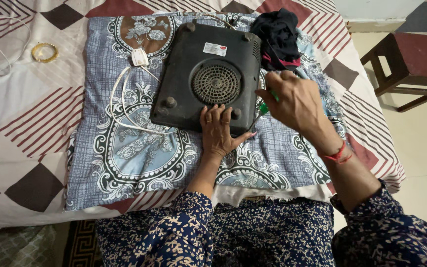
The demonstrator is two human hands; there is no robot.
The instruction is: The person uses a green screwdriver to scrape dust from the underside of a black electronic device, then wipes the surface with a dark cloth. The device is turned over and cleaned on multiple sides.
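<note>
While the black cooktop point(208, 74) lies upside down on a blue patterned cushion cover point(124, 148) at centre of the bed point(21, 109), its underside shows a round fan grille, small round feet at the corners and a white sticker near the 12 o'clock edge. Left hand point(218, 131) rests flat on the cooktop's 6 o'clock edge, fingers point(212, 110) spread open, holding nothing. Right hand point(295, 101) sits at the cooktop's 3 o'clock side, fingers curled closed around a green-handled screwdriver point(263, 106), shaft angled down toward the near corner. White cord point(124, 99) with plug loops off the cooktop's 9 o'clock side on the cover. Dark bundled cloth point(278, 37) at 1 o'clock, touching the cooktop corner. Gold bangle point(44, 52) and thin white cable point(1, 44) at 10 o'clock, well apart. Wooden stool point(411, 64) on the floor at 3 o'clock, beside the bed.
</note>
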